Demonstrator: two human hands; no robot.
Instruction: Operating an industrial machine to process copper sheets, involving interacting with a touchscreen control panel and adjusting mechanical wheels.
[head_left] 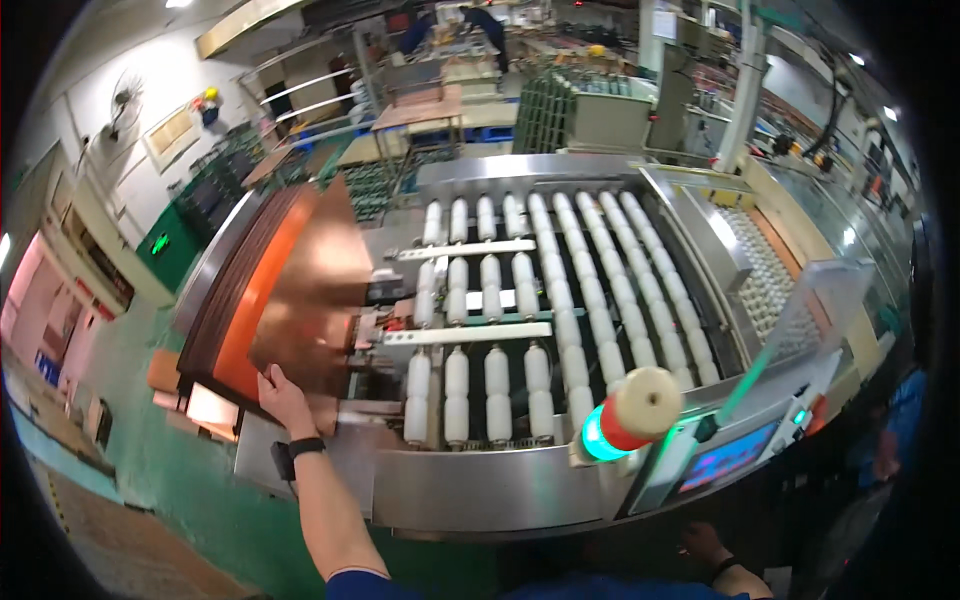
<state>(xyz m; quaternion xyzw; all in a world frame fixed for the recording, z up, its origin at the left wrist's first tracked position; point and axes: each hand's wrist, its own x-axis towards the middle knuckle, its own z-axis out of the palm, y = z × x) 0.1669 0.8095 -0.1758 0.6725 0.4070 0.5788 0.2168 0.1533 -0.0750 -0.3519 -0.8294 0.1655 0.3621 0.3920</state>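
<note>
My left hand (286, 402) is closed on the lower edge of a shiny copper-coloured sheet (318, 268). The sheet stands tilted in front of a leaning stack of orange and dark brown panels (243, 310). A dark band circles my left wrist. Just right of the sheet lies a roller conveyor with rows of white rollers (497, 392). My right hand (703, 543) hangs low in shadow near the machine's front, its fingers loosely apart and nothing visible in them.
A signal light (632, 412), lit green, rises at the machine's front beside a control screen (728, 460). White bars (467, 334) lie across the rollers. A clear panel (815, 300) sticks up at the right. Green racks (545, 113) and people stand farther back.
</note>
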